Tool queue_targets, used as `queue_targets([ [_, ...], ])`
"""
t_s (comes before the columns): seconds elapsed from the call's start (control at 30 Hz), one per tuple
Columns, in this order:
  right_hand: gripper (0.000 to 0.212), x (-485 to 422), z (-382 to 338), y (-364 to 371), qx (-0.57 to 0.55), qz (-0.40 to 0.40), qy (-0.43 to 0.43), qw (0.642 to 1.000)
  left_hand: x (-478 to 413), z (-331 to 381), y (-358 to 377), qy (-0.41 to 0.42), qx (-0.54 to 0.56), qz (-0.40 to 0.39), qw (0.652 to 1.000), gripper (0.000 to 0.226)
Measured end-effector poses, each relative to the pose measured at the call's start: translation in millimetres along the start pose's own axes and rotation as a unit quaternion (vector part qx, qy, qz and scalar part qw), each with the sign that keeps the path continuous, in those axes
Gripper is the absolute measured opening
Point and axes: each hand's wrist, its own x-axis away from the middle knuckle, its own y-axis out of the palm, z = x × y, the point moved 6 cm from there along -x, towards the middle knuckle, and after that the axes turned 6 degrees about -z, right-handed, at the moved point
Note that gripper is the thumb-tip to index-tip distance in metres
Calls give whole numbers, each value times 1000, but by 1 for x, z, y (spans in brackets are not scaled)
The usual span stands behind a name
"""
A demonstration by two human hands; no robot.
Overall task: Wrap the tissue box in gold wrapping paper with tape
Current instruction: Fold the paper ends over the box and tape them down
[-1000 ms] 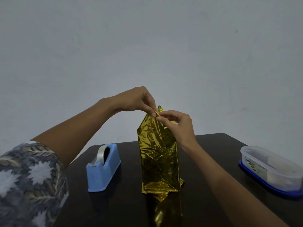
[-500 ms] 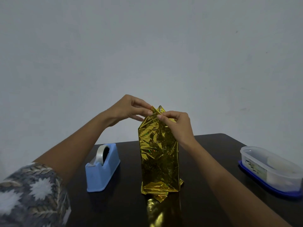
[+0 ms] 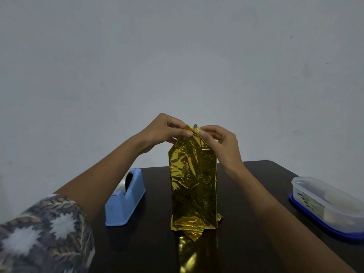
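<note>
The tissue box stands on end in the middle of the dark table [image 3: 256, 194], fully covered by crinkled gold wrapping paper [image 3: 194, 182]; the box itself is hidden. At the top the paper is gathered into a peak. My left hand [image 3: 164, 130] pinches the left side of that peak with thumb and fingers. My right hand [image 3: 220, 142] pinches the right side, fingers curled over the top flap. A loose gold flap sticks out at the bottom front. A blue tape dispenser [image 3: 126, 200] with a clear tape roll sits left of the box.
A clear plastic container [image 3: 325, 201] on a blue lid lies at the table's right edge. A plain grey wall stands behind the table. A patterned sleeve covers my left upper arm at the lower left.
My left hand came down from above the peak and closed in on the paper's top left. My right hand stayed at the top right flap. The box has not moved.
</note>
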Motion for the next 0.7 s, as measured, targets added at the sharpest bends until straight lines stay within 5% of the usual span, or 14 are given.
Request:
queue_targets([
  [0.13,20,6,4,-14,47,14,11,999,-2,-6,-2,-8,8,-6,1000,18],
  [0.33,117,18,34,-4,33,-125,163,978,-10,-13,-5,-24,17,-16,999,22],
  [0.7,121,21,48,-7,-26,-95,146,984,-31,-37,-1,-112,-25,-39,993,23],
])
